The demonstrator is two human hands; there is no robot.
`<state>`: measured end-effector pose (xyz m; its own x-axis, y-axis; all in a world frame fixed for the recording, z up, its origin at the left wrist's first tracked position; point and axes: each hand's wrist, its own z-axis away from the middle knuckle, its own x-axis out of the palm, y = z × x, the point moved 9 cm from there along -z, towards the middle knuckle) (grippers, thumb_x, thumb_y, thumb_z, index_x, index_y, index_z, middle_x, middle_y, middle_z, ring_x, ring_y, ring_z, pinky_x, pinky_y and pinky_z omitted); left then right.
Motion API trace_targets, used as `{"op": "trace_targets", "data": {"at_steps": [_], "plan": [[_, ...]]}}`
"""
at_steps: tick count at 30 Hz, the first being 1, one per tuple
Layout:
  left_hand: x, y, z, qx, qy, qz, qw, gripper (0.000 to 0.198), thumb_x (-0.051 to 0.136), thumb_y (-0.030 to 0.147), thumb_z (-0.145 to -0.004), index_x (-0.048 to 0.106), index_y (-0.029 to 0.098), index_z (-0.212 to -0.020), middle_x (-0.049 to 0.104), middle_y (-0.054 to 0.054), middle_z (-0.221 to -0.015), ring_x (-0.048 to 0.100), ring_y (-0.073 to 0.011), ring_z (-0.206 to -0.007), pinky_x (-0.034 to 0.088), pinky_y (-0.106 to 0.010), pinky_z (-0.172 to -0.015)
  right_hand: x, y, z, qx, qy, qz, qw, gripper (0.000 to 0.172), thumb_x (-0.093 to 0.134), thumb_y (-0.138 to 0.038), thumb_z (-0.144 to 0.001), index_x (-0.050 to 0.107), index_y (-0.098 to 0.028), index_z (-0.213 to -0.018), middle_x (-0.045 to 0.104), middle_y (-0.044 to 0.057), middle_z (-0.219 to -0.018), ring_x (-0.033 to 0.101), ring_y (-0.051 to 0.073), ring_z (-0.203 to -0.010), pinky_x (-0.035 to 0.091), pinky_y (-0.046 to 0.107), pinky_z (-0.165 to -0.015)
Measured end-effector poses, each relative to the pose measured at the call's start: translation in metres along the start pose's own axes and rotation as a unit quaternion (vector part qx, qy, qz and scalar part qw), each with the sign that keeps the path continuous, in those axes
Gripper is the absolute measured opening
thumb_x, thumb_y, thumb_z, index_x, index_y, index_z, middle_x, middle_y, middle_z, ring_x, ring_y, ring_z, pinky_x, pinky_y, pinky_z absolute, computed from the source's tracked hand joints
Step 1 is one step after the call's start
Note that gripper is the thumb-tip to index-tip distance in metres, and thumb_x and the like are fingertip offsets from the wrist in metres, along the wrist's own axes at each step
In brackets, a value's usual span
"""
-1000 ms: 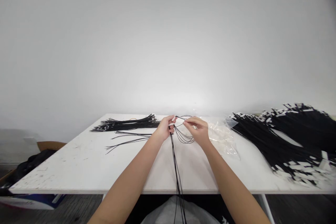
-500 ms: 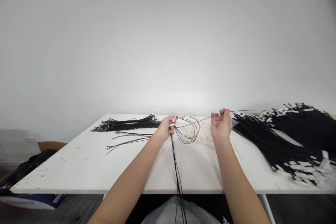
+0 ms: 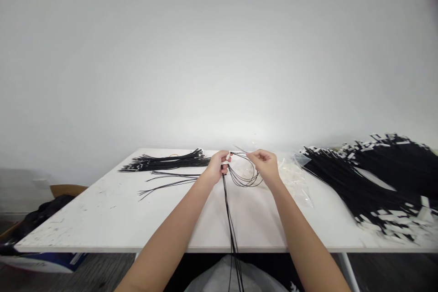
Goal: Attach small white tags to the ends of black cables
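My left hand [image 3: 216,167] is closed on a bunch of thin black cords [image 3: 230,219] at the middle of the white table [image 3: 102,210]. The cords hang down over the front edge toward me. Past my fingers their far ends curl into loops [image 3: 243,175]. My right hand [image 3: 266,166] is closed in a pinch on one cord end, close beside my left hand and above the loops.
A bundle of black cords [image 3: 167,161] and a few loose ones [image 3: 164,181] lie at the back left. A large heap of black cords with white tags [image 3: 376,178] fills the right side. A clear plastic bag [image 3: 290,178] lies right of my hands. A box [image 3: 41,210] stands on the floor at the left.
My right hand first drew one cord out far to the right, then came back in beside my left hand. The left hand stayed in place, holding the bunch.
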<state>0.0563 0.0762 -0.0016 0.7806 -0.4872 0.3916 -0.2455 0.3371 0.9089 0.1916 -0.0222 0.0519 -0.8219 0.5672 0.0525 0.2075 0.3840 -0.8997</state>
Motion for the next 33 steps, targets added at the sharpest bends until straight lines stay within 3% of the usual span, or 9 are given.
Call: {"op": "trace_targets", "data": {"at_steps": [7,33], "plan": [[0.0032,0.0022,-0.0005,0.013,-0.018,-0.008,1.0,0.02,0.058,0.031,-0.064,0.053,0.014,-0.074,0.043,0.003,-0.06,0.025,-0.0018,-0.037,0.011,-0.017,-0.034,0.0086,0.0004,0.0046,-0.044,0.001,0.122,0.992,0.025,0.063,-0.036,-0.062,0.054,-0.016,-0.051,0.032,-0.007,-0.042,0.029,0.005,-0.043,0.026,0.02,-0.042],[0.0098,0.0073,0.0028,0.034,-0.042,0.01,0.999,0.02,0.059,0.032,-0.065,0.046,0.017,-0.071,0.043,0.004,-0.061,0.027,-0.0023,-0.037,0.012,-0.016,-0.034,0.0133,0.0045,0.0044,-0.045,-0.03,0.144,0.988,0.021,0.063,-0.033,-0.063,0.056,-0.015,-0.054,0.036,-0.006,-0.044,0.031,0.006,-0.045,0.027,0.02,-0.045]]}}
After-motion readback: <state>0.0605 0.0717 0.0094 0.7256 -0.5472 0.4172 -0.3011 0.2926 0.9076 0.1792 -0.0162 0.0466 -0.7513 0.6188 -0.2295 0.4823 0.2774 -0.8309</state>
